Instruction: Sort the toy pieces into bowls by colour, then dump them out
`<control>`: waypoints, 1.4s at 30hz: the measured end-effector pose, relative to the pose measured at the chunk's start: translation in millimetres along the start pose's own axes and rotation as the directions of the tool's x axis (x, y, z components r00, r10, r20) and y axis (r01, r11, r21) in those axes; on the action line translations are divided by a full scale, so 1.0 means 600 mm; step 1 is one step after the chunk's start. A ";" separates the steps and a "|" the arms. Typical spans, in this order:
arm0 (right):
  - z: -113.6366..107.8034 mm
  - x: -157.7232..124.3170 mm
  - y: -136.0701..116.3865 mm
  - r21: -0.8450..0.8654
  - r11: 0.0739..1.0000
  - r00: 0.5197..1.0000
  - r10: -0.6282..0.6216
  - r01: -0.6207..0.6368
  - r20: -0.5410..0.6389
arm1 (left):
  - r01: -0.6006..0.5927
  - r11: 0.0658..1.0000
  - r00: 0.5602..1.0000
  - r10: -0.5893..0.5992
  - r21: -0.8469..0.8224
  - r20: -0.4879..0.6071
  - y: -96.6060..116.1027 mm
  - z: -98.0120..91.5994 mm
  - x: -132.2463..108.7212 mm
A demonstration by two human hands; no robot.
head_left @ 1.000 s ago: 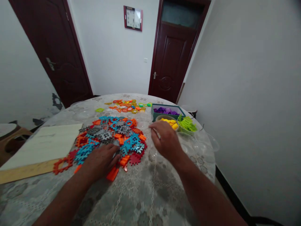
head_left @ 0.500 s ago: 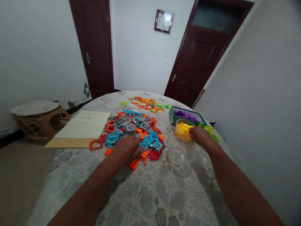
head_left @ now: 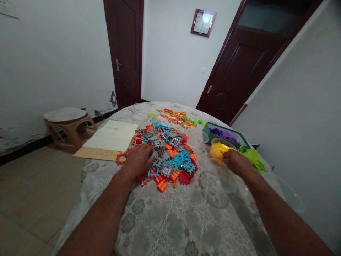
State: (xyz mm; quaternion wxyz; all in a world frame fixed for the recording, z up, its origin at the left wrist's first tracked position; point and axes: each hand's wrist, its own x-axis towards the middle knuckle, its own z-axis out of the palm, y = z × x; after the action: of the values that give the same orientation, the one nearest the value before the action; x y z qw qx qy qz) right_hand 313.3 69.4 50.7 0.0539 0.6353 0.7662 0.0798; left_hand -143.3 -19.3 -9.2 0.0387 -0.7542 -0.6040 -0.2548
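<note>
My left hand (head_left: 140, 160) rests on the left side of a heap of plastic building pieces (head_left: 173, 160) in grey, blue, orange and red. Its thumb and fingers are apart, and I see nothing held in them. At the right rim of a clear round tub (head_left: 213, 160) is my right hand (head_left: 236, 160), its fingers curled closed. Yellow pieces (head_left: 220, 149) fill that tub. What the right fingers grip, if anything, is hidden.
Behind the tub stands a green box (head_left: 226, 142) with purple pieces; lime-green pieces (head_left: 254, 158) lie to its right. Clear lids (head_left: 213, 193) are in front. Papers (head_left: 112, 137) lie left, orange and yellow pieces (head_left: 178, 117) at the back. A stool (head_left: 66, 121) stands beyond the table.
The view has swung left, so everything appears further right. My left hand has shifted left across the heap, uncovering grey pieces. My right hand stays at the yellow tub.
</note>
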 end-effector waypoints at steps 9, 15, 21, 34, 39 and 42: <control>-0.014 -0.013 -0.019 -0.120 0.986 0.993 0.115 -0.115 -0.007 | 0.046 0.999 0.999 -0.046 0.007 -0.009 -0.006 0.012 -0.001; -0.029 -0.023 -0.019 -0.127 0.985 0.993 0.112 -0.117 -0.046 | 0.110 0.988 0.993 -0.105 0.109 -0.053 -0.009 0.008 0.000; -0.082 -0.046 -0.032 -0.152 0.985 0.987 0.064 -0.086 -0.144 | 0.178 0.972 0.984 -0.175 0.157 -0.027 -0.008 -0.011 -0.002; -0.168 -0.086 -0.248 0.218 0.903 0.862 -0.248 0.371 -0.443 | 0.437 0.770 0.814 -0.558 -0.464 -0.160 -0.045 -0.039 0.009; -0.149 -0.054 -0.357 0.613 0.650 0.887 -0.243 0.450 -0.393 | 0.406 0.671 0.768 -0.618 -0.620 -0.166 -0.065 -0.035 0.013; -0.122 -0.025 -0.401 0.864 0.377 0.940 -0.209 0.333 -0.271 | 0.369 0.630 0.761 -0.627 -0.684 -0.167 -0.060 -0.032 0.012</control>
State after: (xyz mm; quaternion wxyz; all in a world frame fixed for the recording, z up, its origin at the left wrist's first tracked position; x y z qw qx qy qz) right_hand 70.4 7.6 76.2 -0.3259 0.4248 0.7838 -0.3147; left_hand -182.3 -10.5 1.7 -0.1625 -0.4554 -0.6546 -0.5812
